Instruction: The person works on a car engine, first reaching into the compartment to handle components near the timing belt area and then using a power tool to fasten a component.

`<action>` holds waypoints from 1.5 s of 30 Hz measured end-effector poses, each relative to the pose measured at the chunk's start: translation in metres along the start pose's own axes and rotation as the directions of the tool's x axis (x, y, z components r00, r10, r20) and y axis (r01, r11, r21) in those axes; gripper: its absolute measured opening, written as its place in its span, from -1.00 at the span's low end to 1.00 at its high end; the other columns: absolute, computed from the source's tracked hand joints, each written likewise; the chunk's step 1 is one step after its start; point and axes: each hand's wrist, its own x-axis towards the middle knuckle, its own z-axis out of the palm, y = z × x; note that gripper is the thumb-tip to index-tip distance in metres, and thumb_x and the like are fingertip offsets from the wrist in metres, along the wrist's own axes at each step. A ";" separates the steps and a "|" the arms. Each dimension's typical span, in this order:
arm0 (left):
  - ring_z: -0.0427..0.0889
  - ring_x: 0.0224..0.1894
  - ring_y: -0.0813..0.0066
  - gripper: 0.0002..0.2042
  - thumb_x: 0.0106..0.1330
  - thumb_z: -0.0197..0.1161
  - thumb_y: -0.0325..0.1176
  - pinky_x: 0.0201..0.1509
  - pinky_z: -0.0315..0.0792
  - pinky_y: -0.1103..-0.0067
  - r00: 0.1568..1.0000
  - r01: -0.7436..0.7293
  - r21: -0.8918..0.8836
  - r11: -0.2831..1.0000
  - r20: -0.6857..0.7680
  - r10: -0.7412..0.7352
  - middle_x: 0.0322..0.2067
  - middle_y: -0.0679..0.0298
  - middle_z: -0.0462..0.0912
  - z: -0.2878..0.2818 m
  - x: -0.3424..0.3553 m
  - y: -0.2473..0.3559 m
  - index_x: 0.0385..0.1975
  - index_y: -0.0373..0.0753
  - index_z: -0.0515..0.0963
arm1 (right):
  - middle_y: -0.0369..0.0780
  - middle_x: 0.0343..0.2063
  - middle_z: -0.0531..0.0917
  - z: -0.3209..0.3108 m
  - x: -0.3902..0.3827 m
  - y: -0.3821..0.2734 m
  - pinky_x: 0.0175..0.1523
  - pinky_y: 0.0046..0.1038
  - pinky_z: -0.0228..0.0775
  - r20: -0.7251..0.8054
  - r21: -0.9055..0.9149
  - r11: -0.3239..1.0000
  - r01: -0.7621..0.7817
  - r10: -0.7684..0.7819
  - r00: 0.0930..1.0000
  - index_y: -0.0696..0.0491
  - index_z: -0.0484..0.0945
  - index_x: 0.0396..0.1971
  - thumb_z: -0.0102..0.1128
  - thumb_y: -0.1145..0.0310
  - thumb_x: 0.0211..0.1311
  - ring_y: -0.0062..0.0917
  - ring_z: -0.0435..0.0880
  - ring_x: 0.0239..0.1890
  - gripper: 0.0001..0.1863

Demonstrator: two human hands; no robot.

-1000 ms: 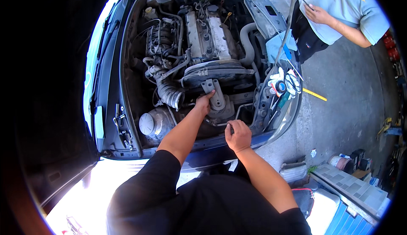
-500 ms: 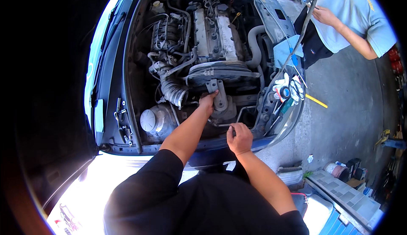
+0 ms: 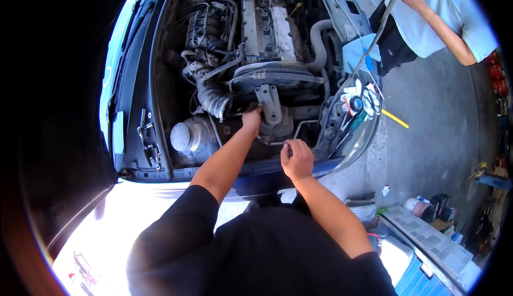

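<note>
My left hand (image 3: 251,118) reaches into the engine bay, its thumb at the left edge of a metal mount bracket (image 3: 271,106) below the belt cover (image 3: 275,77), its other fingers mostly hidden. My right hand (image 3: 297,160) is closed, knuckles up, at a metal pipe (image 3: 275,142) near the bay's front edge; what is inside its fingers is hidden. A ribbed intake hose (image 3: 215,102) lies left of the bracket, above a round-capped reservoir (image 3: 181,135).
A co-worker (image 3: 427,18) stands at the right, a hand by a long rod (image 3: 385,21). Gloves and tape (image 3: 356,104), screwdrivers (image 3: 357,121) and a blue cloth (image 3: 352,55) lie on the right fender. Loose tools (image 3: 150,141) sit on the left ledge. A tiled bench (image 3: 417,226) stands lower right.
The view has shifted slightly. My left thumb has slid from the bracket's face toward its left edge. The co-worker's hand has risen along the rod. My right hand stays closed by the pipe.
</note>
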 end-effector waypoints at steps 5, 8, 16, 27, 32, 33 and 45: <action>0.69 -0.02 0.18 -0.58 0.34 0.27 -0.15 0.06 0.48 0.38 0.937 -0.205 0.368 0.907 -0.194 0.291 -0.10 0.03 0.72 -0.005 -0.087 0.058 0.02 -0.36 0.60 | -0.18 -0.36 0.63 -0.001 0.003 0.007 -0.13 -0.28 0.51 0.049 0.025 0.998 -0.051 0.049 0.998 0.07 0.58 -0.33 0.23 0.41 0.12 -0.23 0.63 -0.27 -0.88; 0.71 -0.06 0.15 -0.60 0.32 0.30 -0.22 0.07 0.52 0.42 0.917 -0.382 0.454 0.805 0.073 0.393 -0.15 0.00 0.72 -0.025 -0.157 0.059 0.03 -0.38 0.56 | -0.16 -0.32 0.63 -0.002 0.007 0.007 -0.08 -0.30 0.51 0.180 0.106 0.983 -0.152 0.132 0.975 0.09 0.58 -0.29 0.24 0.39 0.14 -0.22 0.64 -0.23 -0.85; 0.62 0.01 0.03 -0.73 0.34 0.27 -0.30 0.15 0.47 0.32 0.556 -0.336 0.769 0.544 -0.304 0.774 -0.09 0.00 0.66 -0.062 -0.254 0.029 -0.06 -0.30 0.61 | -0.12 -0.36 0.62 0.000 0.158 0.038 -0.14 -0.26 0.49 0.216 0.414 0.886 0.210 -0.320 0.922 0.10 0.57 -0.33 0.22 0.46 0.18 -0.18 0.63 -0.26 -0.92; 0.67 -0.11 0.03 -0.77 0.35 0.23 -0.25 0.04 0.52 0.30 0.369 -0.069 0.803 0.592 -0.531 0.763 -0.20 0.05 0.71 -0.025 -0.247 0.030 -0.16 -0.27 0.65 | -0.11 -0.39 0.70 -0.109 0.201 0.133 -0.22 -0.36 0.55 0.274 0.703 0.556 0.443 -0.788 0.552 0.13 0.61 -0.39 0.23 0.50 0.15 -0.24 0.70 -0.36 -0.95; 0.67 -0.10 0.04 -0.77 0.34 0.24 -0.26 0.06 0.51 0.31 0.318 -0.086 0.803 0.589 -0.538 0.780 -0.19 0.06 0.71 -0.027 -0.244 0.022 -0.17 -0.26 0.65 | -0.05 -0.49 0.53 -0.213 0.272 0.216 -0.34 -0.30 0.35 0.230 0.309 0.779 0.546 -0.619 0.751 0.16 0.51 -0.51 0.02 0.31 0.32 -0.20 0.55 -0.44 -0.73; 0.67 -0.11 0.04 -0.77 0.35 0.24 -0.26 0.06 0.52 0.31 0.319 -0.073 0.815 0.574 -0.527 0.788 -0.18 0.06 0.71 -0.027 -0.239 0.022 -0.16 -0.27 0.65 | -0.05 -0.50 0.51 -0.212 0.305 0.215 -0.32 -0.30 0.35 0.162 0.236 0.775 0.587 -0.627 0.762 0.21 0.49 -0.49 0.01 0.39 0.37 -0.18 0.53 -0.44 -0.75; 0.51 0.23 0.11 -0.69 0.31 0.26 -0.21 0.37 0.31 0.32 0.115 0.211 0.687 0.696 -0.724 0.680 0.01 0.06 0.66 0.017 -0.225 0.025 -0.06 -0.27 0.64 | -0.11 -0.05 0.61 0.048 0.347 0.125 0.18 -0.20 0.38 0.174 0.594 0.359 0.720 -0.931 0.321 0.11 0.58 -0.11 0.12 0.42 0.29 -0.16 0.56 0.03 -0.79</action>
